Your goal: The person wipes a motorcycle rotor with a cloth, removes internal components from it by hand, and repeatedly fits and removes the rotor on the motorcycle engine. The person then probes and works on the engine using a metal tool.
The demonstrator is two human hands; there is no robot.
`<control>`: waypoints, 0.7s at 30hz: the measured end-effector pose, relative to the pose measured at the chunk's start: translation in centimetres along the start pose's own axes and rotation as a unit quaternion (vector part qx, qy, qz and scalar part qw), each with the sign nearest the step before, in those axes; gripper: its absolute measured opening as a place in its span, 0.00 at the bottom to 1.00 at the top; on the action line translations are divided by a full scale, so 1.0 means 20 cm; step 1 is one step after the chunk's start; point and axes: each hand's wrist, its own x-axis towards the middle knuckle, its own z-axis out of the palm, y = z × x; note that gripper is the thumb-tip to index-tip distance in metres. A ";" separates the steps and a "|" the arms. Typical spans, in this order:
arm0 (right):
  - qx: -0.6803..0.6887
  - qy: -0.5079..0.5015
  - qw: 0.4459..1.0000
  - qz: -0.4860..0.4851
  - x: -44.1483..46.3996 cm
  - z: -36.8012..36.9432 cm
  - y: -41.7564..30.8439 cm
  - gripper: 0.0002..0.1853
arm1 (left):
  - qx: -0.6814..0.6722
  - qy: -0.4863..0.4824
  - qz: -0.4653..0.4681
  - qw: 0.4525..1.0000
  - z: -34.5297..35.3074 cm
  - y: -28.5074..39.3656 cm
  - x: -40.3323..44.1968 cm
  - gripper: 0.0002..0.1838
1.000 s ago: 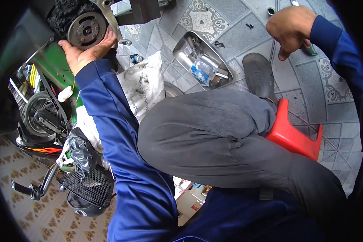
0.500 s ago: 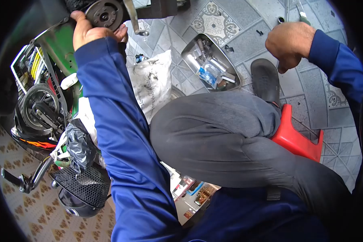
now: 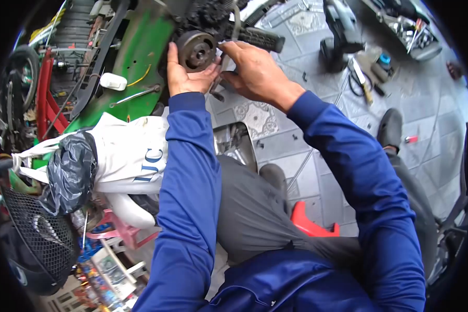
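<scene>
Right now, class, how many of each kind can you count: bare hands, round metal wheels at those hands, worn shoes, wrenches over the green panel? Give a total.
Bare hands: 2
Round metal wheel: 1
Worn shoes: 2
Wrench: 1
Total: 6

Grey tiled floor in a cluttered, brightly lit room.
Most of the tiled floor (image 3: 330,184) is plain grey slabs with pale joints, broken by an ornamental tile (image 3: 255,118) in a scrolling light-on-grey pattern and a similar one farther up. The light is pale and even, washing out the tiles toward the right edge. A low red plastic stool (image 3: 307,222) stands on the floor, low in the view; at lower left are a pink plastic seat (image 3: 124,229) and a pale rack (image 3: 112,270) crowded with small colourful items, too blurred to tell apart.
</scene>
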 end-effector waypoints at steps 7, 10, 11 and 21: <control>-0.039 0.012 0.997 -0.067 0.29 0.24 0.11 0.38 | -0.024 -0.114 0.019 0.993 -0.13 -0.02 0.04 0.36; -0.012 -0.002 0.999 -0.044 0.32 0.23 0.11 0.35 | -0.052 -0.126 0.039 0.990 -0.11 -0.03 0.07 0.33; -0.020 0.010 0.998 -0.058 0.31 0.24 0.11 0.34 | -0.057 -0.123 0.036 0.990 -0.10 -0.02 0.07 0.30; -0.056 0.076 0.992 -0.078 0.24 0.28 0.17 0.38 | 0.117 0.027 0.064 0.991 0.01 0.03 0.08 0.28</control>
